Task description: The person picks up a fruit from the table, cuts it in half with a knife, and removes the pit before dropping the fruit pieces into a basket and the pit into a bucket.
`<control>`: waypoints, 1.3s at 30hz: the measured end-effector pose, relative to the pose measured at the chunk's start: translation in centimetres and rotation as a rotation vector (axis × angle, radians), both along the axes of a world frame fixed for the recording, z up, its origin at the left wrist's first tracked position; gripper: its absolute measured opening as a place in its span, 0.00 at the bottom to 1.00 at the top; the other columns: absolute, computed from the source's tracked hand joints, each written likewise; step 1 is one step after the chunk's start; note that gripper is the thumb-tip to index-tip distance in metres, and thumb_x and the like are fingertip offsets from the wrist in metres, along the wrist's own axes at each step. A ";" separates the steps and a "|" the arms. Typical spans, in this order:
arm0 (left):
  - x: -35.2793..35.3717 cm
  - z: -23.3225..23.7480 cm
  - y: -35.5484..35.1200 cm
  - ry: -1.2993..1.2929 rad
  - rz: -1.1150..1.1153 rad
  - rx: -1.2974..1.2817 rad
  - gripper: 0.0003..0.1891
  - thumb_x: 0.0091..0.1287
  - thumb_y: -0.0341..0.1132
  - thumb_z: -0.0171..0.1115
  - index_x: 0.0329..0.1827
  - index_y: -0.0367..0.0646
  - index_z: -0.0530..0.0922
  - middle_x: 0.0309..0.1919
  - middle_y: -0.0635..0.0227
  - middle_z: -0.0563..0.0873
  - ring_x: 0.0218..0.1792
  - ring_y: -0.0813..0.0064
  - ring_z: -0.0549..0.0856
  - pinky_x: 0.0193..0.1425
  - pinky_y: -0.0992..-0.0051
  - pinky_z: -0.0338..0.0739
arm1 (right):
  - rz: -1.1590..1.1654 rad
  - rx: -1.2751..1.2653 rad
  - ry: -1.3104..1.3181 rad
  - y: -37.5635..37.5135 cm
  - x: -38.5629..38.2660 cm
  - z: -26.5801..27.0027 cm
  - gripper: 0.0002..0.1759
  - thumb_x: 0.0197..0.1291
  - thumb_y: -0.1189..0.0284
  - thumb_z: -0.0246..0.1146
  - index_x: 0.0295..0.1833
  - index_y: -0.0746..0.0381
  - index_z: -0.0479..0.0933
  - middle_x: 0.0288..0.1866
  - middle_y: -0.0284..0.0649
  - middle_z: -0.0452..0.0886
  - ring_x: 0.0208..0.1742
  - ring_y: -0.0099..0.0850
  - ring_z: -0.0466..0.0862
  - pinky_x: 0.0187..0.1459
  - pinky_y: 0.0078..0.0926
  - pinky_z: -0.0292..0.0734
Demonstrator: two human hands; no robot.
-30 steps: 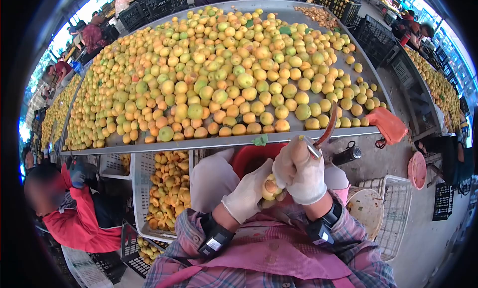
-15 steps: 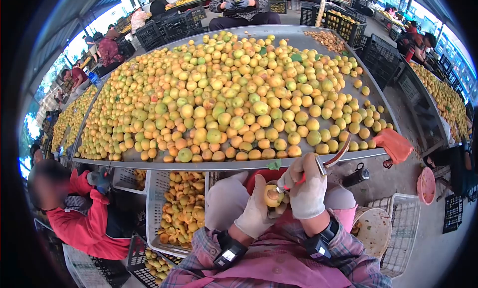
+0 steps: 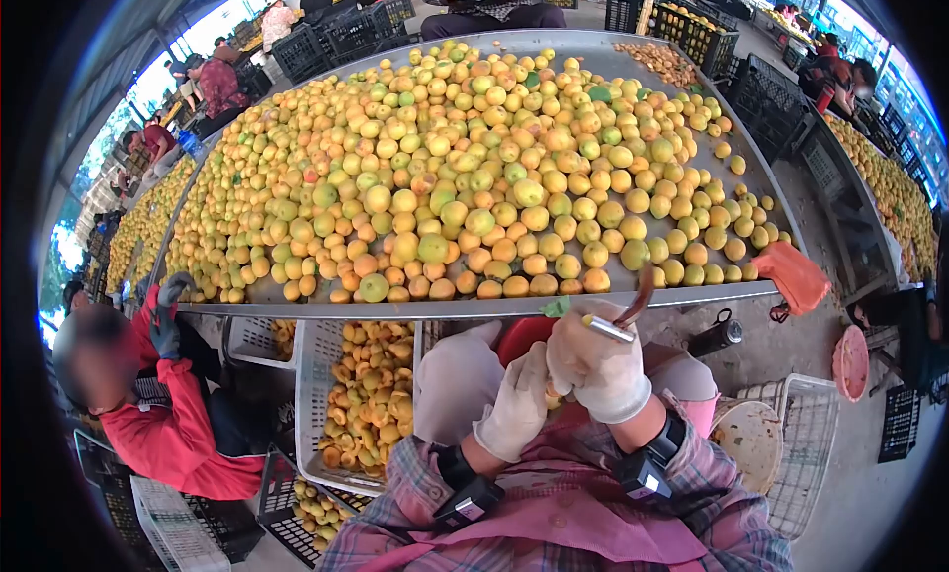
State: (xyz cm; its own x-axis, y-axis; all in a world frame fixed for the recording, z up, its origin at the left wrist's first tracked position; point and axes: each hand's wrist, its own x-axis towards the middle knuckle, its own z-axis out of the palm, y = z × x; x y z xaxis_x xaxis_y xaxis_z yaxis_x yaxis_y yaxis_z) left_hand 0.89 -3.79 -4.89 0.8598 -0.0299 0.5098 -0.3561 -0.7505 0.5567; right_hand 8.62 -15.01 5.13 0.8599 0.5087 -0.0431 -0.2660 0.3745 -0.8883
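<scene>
The fruit (image 3: 445, 216) on the worktop (image 3: 682, 296) is ranging from golden yellow to orange, with some pieces showing green. The worktop is gleaming silver-grey, and a leaf (image 3: 556, 308) at its near edge is showing bright green. The left grip (image 3: 519, 404) and the right grip (image 3: 598, 362) are both wearing off-white gloves (image 3: 615, 386). The tool (image 3: 643, 295) in the right grip is showing reddish brown, with a silvery end. The shirt (image 3: 732, 498) is carrying a pink, blue-grey and white plaid, while the apron (image 3: 563, 523) is showing pink. The bag (image 3: 794, 275) is glowing orange-red, the bottle (image 3: 715, 336) is looking black, and the nearby jacket (image 3: 183, 429) is blazing red.
</scene>
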 end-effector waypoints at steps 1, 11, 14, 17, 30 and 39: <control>-0.1 -0.4 0.1 0.016 0.029 0.019 0.30 0.59 0.29 0.63 0.64 0.27 0.64 0.51 0.50 0.78 0.54 0.50 0.78 0.60 0.59 0.71 | -0.003 -0.005 0.004 0.0 0.0 0.1 0.12 0.64 0.80 0.53 0.26 0.62 0.66 0.20 0.34 0.69 0.16 0.23 0.68 0.17 0.20 0.58; 0.0 1.2 1.4 0.817 -0.255 -0.793 0.25 0.53 0.30 0.67 0.55 0.38 0.72 0.47 0.50 0.81 0.52 0.46 0.78 0.59 0.57 0.73 | 0.104 -0.218 -0.208 -0.5 -1.1 -0.5 0.12 0.57 0.75 0.65 0.24 0.63 0.70 0.19 0.30 0.68 0.22 0.19 0.67 0.25 0.23 0.62; 0.7 2.5 1.4 0.677 -0.372 -0.629 0.24 0.52 0.31 0.70 0.52 0.39 0.72 0.40 0.56 0.83 0.41 0.55 0.83 0.46 0.64 0.77 | 0.096 -0.213 -0.235 -0.8 -1.4 -1.0 0.09 0.59 0.77 0.61 0.27 0.63 0.70 0.21 0.31 0.70 0.21 0.20 0.70 0.25 0.22 0.63; 1.1 3.6 1.1 0.395 -0.422 -0.369 0.15 0.68 0.38 0.62 0.50 0.38 0.73 0.33 0.68 0.82 0.31 0.75 0.82 0.33 0.76 0.76 | 0.018 -0.098 -0.185 -1.3 -0.5 -2.2 0.10 0.67 0.72 0.52 0.30 0.61 0.69 0.22 0.34 0.71 0.20 0.27 0.72 0.23 0.26 0.70; 1.6 4.6 1.9 0.820 -0.360 -0.832 0.26 0.60 0.27 0.68 0.61 0.44 0.71 0.42 0.71 0.80 0.39 0.80 0.80 0.44 0.77 0.78 | -0.324 0.290 0.235 -0.8 0.3 -1.1 0.21 0.71 0.56 0.54 0.27 0.55 0.63 0.18 0.29 0.59 0.18 0.24 0.59 0.23 0.28 0.61; 0.8 6.4 1.8 0.809 -0.329 -0.734 0.23 0.60 0.24 0.67 0.58 0.39 0.71 0.39 0.68 0.81 0.35 0.77 0.83 0.42 0.77 0.79 | -0.327 0.337 -0.075 -1.4 -0.7 1.0 0.18 0.72 0.74 0.48 0.25 0.60 0.58 0.18 0.30 0.57 0.14 0.22 0.57 0.18 0.23 0.60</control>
